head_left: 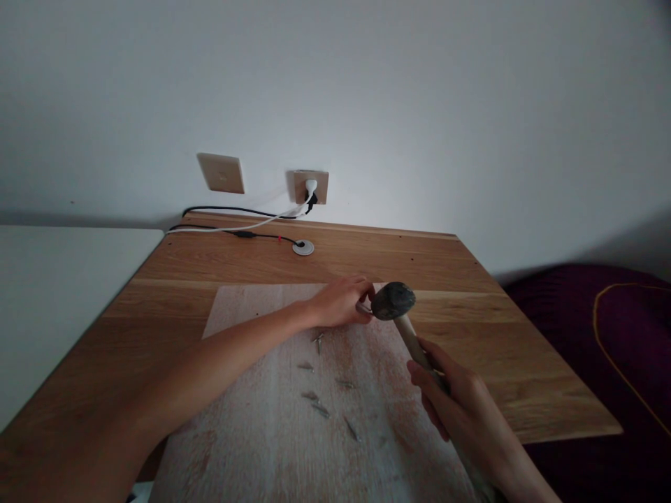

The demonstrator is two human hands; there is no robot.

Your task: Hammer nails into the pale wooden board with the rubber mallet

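Note:
My right hand [455,404] is wrapped round the wooden handle of a hammer [394,301], whose dark head hovers just right of my left hand. My left hand [342,300] pinches a small nail [363,308] upright on a pale wooden board [262,433], and the hammer head touches or nearly touches the nail's top. Several loose nails [319,405] lie scattered on the board below my left hand.
The board lies on a wooden desk [493,342] against a white wall. Black and white cables [235,227] run to a wall socket [310,186] at the desk's far edge, near a round cable grommet [303,247]. A white surface [57,293] adjoins on the left; dark purple fabric [602,349] on the right.

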